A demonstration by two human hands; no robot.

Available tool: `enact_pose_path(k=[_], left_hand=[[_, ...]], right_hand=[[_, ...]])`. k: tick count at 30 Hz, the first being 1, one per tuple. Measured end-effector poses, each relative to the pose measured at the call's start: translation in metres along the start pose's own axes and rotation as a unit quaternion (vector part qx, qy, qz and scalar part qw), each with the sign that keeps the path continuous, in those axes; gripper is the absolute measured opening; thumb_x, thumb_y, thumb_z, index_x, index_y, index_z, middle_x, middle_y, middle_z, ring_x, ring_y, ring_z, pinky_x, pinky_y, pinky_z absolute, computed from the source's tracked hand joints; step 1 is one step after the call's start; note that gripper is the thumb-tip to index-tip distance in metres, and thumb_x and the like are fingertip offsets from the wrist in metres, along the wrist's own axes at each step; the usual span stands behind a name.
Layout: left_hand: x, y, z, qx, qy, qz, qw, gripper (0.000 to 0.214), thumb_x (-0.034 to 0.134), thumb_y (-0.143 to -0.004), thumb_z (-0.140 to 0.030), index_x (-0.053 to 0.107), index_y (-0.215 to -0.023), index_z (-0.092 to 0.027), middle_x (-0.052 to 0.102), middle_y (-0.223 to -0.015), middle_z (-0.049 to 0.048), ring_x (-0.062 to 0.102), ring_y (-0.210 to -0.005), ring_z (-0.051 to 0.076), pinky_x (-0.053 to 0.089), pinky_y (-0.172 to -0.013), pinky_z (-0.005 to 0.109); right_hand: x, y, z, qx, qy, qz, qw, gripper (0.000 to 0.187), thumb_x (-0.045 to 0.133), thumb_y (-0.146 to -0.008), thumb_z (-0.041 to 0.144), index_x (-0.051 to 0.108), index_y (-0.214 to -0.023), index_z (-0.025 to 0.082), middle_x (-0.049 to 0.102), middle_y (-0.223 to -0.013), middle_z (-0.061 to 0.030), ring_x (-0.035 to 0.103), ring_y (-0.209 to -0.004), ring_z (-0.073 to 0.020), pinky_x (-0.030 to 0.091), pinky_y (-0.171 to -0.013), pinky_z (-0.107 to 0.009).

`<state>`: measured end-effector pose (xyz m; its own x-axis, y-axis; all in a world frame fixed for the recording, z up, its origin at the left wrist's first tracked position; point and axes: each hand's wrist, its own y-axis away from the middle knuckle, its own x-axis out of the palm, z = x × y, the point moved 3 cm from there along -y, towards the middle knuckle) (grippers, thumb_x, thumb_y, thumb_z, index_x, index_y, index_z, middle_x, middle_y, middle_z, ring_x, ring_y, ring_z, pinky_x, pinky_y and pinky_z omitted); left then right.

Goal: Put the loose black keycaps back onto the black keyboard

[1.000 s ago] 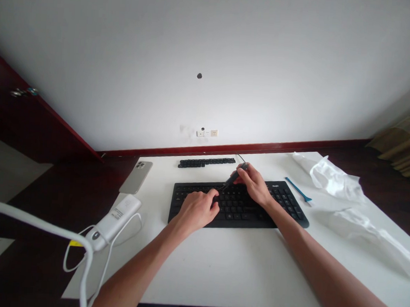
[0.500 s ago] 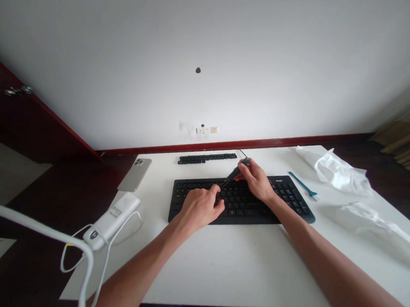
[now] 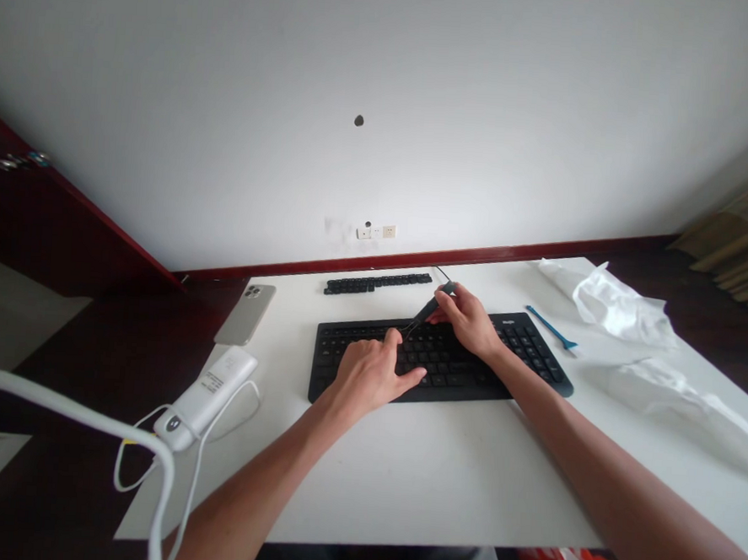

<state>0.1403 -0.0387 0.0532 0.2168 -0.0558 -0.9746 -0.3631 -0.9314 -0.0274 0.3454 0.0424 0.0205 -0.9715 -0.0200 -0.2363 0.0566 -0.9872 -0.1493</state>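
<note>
A black keyboard point(image 3: 538, 351) lies on the white table point(image 3: 425, 477). My right hand point(image 3: 471, 321) is closed around the dark handle of a keycap puller point(image 3: 433, 307), which slants down to the left. Its thin wire ends reach the keys close to my left index finger. My left hand point(image 3: 372, 369) rests on the left half of the keyboard, thumb spread away and fingertips on the keys. Whether a key is caught in the wires is too small to tell. Behind the keyboard, loose black keycaps point(image 3: 390, 282) lie in rows.
Right of the keyboard lies a blue brush point(image 3: 552, 329), with crumpled white plastic bags point(image 3: 619, 308) beyond it. On the left are a phone point(image 3: 246, 314) and a white power bank point(image 3: 212, 393) with a white cable point(image 3: 196, 472). The wall point(image 3: 262, 138) stands behind the table.
My left thumb has spread out to the right, away from the fingers. The puller stays in my right hand at nearly the same spot. The view has shifted slightly.
</note>
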Motion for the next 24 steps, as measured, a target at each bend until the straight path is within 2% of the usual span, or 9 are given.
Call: enact_pose_path(k=[3, 7, 10, 14, 24], left_hand=[[-0.001, 0.001, -0.002, -0.005, 0.002, 0.007, 1.000, 0.065, 0.064, -0.085, -0.072, 0.057, -0.122, -0.019, 0.074, -0.076, 0.0081, 0.076, -0.079, 0.032, 0.052, -0.073, 0.035], [-0.004, 0.003, -0.004, 0.002, -0.007, 0.038, 0.999, 0.091, 0.068, -0.069, -0.086, 0.054, -0.126, -0.017, 0.075, -0.080, 0.0105, 0.075, -0.079, 0.036, 0.052, -0.071, 0.037], [-0.006, 0.003, -0.002, 0.015, -0.016, 0.063, 0.998, 0.099, 0.075, -0.060, -0.086, 0.052, -0.129, -0.018, 0.075, -0.084, 0.0091, 0.075, -0.082, 0.036, 0.052, -0.072, 0.037], [-0.006, 0.001, 0.000, 0.013, -0.032, 0.082, 0.996, 0.098, 0.081, -0.061, -0.079, 0.050, -0.131, -0.019, 0.075, -0.083, 0.0067, 0.075, -0.083, 0.033, 0.052, -0.074, 0.035], [-0.001, 0.002, -0.005, 0.008, -0.033, 0.085, 0.996, 0.098, 0.082, -0.064, -0.075, 0.052, -0.134, -0.014, 0.076, -0.082, 0.0096, 0.075, -0.083, 0.033, 0.050, -0.071, 0.033]], right_hand=[[0.000, 0.000, 0.001, -0.001, 0.003, 0.002, 1.000, 0.047, 0.056, -0.093, 0.069, 0.056, -0.101, 0.023, 0.075, -0.078, -0.0054, 0.077, -0.074, -0.0246, 0.061, -0.069, -0.035], [0.000, 0.000, 0.003, -0.008, -0.010, 0.002, 1.000, 0.046, 0.057, -0.094, 0.068, 0.056, -0.100, 0.022, 0.074, -0.077, -0.0048, 0.076, -0.073, -0.0242, 0.062, -0.069, -0.036], [0.000, 0.000, 0.005, -0.005, -0.039, 0.004, 0.999, 0.045, 0.058, -0.094, 0.067, 0.055, -0.100, 0.022, 0.073, -0.074, -0.0033, 0.075, -0.070, -0.0227, 0.062, -0.068, -0.035], [0.001, 0.001, 0.007, -0.003, -0.042, 0.008, 0.999, 0.044, 0.059, -0.093, 0.065, 0.055, -0.100, 0.022, 0.072, -0.071, -0.0025, 0.074, -0.066, -0.0216, 0.062, -0.068, -0.034], [0.004, 0.008, 0.021, -0.043, 0.018, 0.011, 0.999, 0.039, 0.055, -0.098, 0.062, 0.054, -0.102, 0.023, 0.072, -0.073, -0.0029, 0.074, -0.067, -0.0230, 0.061, -0.069, -0.037]])
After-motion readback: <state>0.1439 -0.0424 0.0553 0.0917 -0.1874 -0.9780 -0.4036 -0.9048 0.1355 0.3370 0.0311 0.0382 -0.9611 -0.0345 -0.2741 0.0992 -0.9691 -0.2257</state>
